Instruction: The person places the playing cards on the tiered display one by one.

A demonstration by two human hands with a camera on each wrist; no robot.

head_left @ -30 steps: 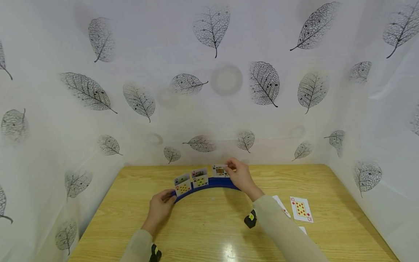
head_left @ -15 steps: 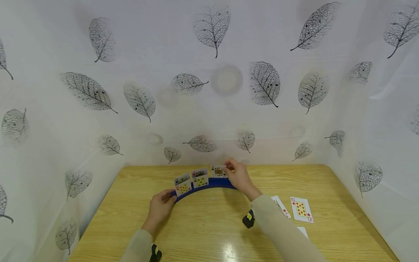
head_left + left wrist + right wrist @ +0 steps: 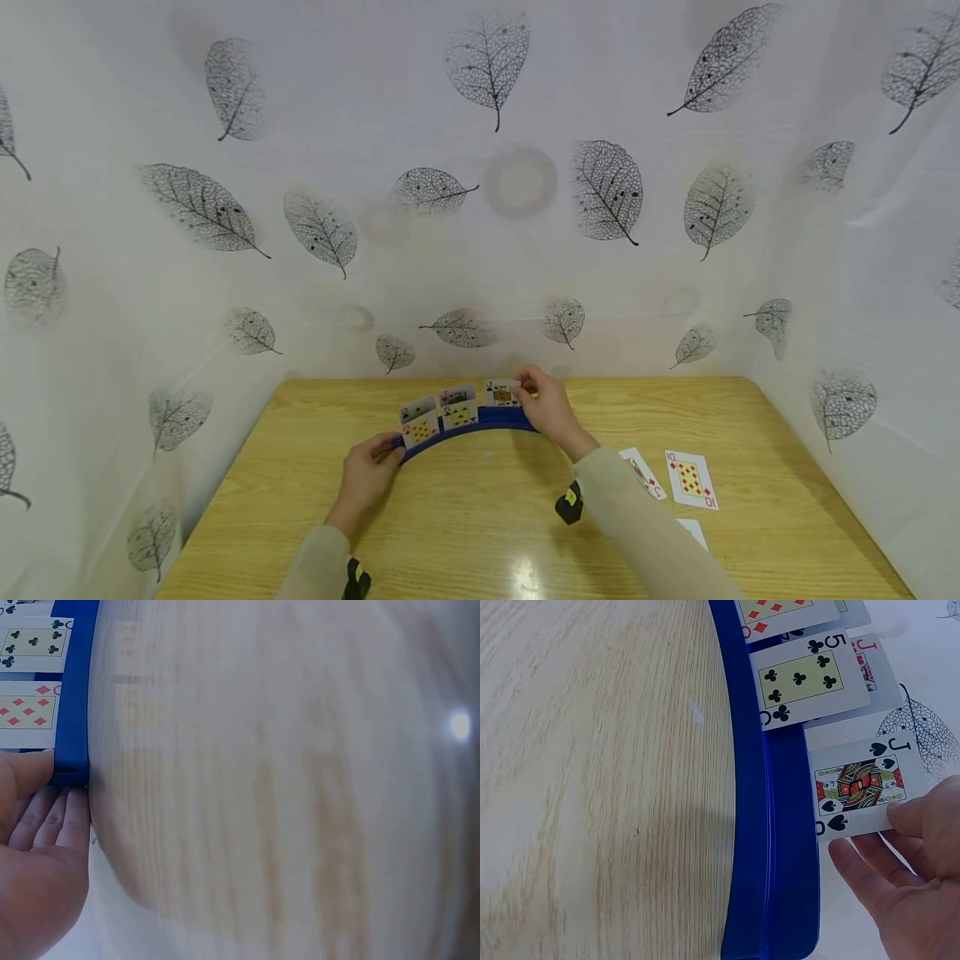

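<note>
A curved blue card holder (image 3: pixel 495 418) stands toward the back of the table, bowing away from me. My left hand (image 3: pixel 366 475) grips its left end, thumb above and fingers below. Between thumb and fingers, my right hand (image 3: pixel 551 410) pinches the right side of a jack of spades (image 3: pixel 859 787), whose lower edge meets the holder's rear part. To its left, a five of clubs (image 3: pixel 802 682) stands in front of a red jack (image 3: pixel 881 671). Farther left, a diamonds card (image 3: pixel 26 712) partly covers another black-suited card (image 3: pixel 417 408).
On the table at right lie a ten of diamonds (image 3: pixel 690 479) and a diamond face card (image 3: pixel 642 472), the latter partly behind my right sleeve (image 3: pixel 637 508). A third card (image 3: pixel 694 532) is mostly hidden by that sleeve. A leaf-patterned white curtain (image 3: pixel 450 275) surrounds the table.
My right hand has shifted slightly left with the jack of spades, uncovering more of the face card by the sleeve. The left hand and holder have stayed in place.
</note>
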